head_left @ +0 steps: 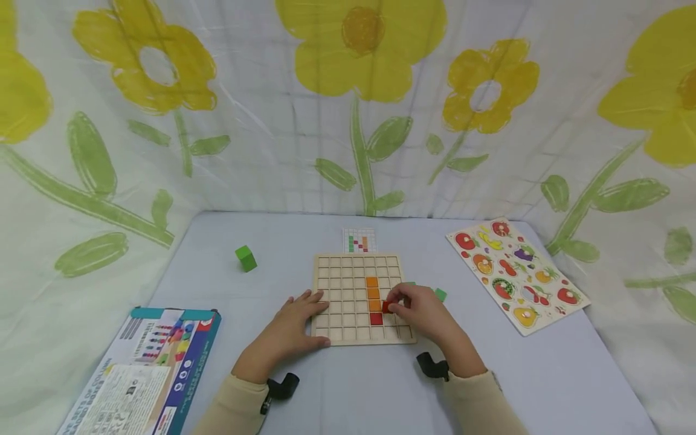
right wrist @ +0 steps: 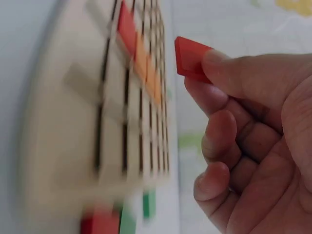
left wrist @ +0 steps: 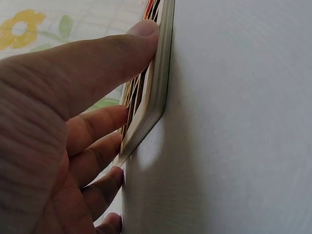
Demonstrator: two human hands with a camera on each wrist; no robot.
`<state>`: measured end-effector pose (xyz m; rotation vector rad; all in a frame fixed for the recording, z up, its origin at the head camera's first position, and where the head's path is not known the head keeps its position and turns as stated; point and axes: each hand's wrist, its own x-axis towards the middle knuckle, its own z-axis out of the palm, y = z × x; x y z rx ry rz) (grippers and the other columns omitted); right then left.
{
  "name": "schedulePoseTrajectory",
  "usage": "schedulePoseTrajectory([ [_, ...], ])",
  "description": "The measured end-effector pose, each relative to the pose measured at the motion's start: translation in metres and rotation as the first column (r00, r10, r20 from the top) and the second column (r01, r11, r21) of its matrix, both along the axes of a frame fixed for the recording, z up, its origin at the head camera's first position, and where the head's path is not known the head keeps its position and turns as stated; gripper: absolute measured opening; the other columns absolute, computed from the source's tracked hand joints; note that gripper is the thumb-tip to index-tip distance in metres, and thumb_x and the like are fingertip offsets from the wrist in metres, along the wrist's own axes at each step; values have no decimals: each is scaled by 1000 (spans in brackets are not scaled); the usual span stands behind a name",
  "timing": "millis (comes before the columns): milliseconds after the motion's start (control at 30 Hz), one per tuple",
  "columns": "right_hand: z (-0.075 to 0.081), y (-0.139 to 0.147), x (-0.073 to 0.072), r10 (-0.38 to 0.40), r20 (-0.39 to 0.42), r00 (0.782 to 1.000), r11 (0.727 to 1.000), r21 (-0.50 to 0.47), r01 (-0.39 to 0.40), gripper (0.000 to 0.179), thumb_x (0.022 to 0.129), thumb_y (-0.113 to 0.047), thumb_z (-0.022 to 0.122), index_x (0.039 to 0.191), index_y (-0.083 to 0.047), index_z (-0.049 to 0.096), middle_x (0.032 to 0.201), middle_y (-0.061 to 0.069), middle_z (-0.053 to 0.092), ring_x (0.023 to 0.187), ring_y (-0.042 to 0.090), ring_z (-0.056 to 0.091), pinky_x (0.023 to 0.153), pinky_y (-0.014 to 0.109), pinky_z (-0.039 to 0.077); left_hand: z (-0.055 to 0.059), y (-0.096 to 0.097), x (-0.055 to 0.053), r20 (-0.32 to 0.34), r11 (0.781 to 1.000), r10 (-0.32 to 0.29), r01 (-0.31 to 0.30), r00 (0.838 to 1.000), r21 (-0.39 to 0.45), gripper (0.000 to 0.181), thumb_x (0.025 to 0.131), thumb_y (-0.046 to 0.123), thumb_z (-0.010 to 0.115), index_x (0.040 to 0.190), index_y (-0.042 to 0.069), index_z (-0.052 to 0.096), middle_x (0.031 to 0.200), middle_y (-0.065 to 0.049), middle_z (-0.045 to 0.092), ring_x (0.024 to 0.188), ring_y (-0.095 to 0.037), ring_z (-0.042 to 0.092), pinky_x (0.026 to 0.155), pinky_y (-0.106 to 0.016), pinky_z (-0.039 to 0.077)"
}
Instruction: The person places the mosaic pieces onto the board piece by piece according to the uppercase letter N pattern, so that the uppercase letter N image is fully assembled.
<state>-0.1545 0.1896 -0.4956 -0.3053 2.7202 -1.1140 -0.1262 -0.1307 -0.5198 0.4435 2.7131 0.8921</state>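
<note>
We're pinching a red tile (head_left: 386,307) in our right hand (head_left: 421,314), hovering over the wooden grid board (head_left: 331,302) right of the orange column; our left hand (head_left: 290,326) is pressing flat on its left edge. Keeping it level should seat it squarely.

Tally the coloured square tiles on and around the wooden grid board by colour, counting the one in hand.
Orange tiles, in the board: 3
Red tiles, one in the board, one pinched by the right hand: 2
Green pieces behind that hand: 2
Total: 7
</note>
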Motion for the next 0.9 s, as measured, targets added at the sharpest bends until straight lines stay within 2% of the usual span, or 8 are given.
schedulePoseTrajectory([
  [133, -2, -26, -15, 53, -40, 998, 998, -12, -54, 9, 101, -14, 78, 103, -22, 76, 95, -8, 72, 75, 15, 55, 65, 27, 48, -1, 1, -1, 4, 1000, 0, 0, 1000, -12, 78, 85, 35, 93, 154, 13, 63, 174, -5, 44, 167, -33, 29, 138, -59, 18],
  [333, -15, -47, -29, 88, -23, 996, 995, 46, -86, 7, 103, -13, 76, 103, -20, 75, 94, -9, 72, 81, 11, 60, 75, 30, 55, -2, 3, -1, 8, 1000, -7, 7, 1000, -9, 78, 86, 36, 93, 155, 14, 62, 174, -5, 43, 168, -33, 29, 138, -59, 17],
  [500, -17, -52, -29, 92, -18, 996, 993, 73, -90, 10, 102, -13, 77, 102, -23, 75, 98, -8, 74, 87, 13, 63, 85, 36, 60, -2, 2, -2, -9, 1000, -7, 6, 1000, -17, 78, 86, 36, 93, 155, 14, 63, 174, -5, 44, 167, -33, 30, 138, -59, 19],
  [733, -16, -55, -25, 121, 6, 993, 989, 89, -121, 4, 101, -15, 79, 102, -19, 78, 98, -7, 75, 88, 13, 64, 87, 39, 61, -3, 0, -1, -14, 1000, -3, 3, 1000, -15, 78, 86, 35, 94, 154, 12, 64, 173, -5, 45, 167, -33, 31, 138, -59, 20],
  [900, -18, -58, -25, 143, -39, 989, 984, 112, -138, 7, 100, -11, 79, 100, -17, 80, 99, -5, 75, 91, 13, 65, 90, 40, 61, -3, 0, 0, -16, 1000, 4, -4, 1000, -22, 78, 85, 36, 94, 154, 13, 63, 173, -5, 45, 167, -32, 31, 138, -58, 20],
])
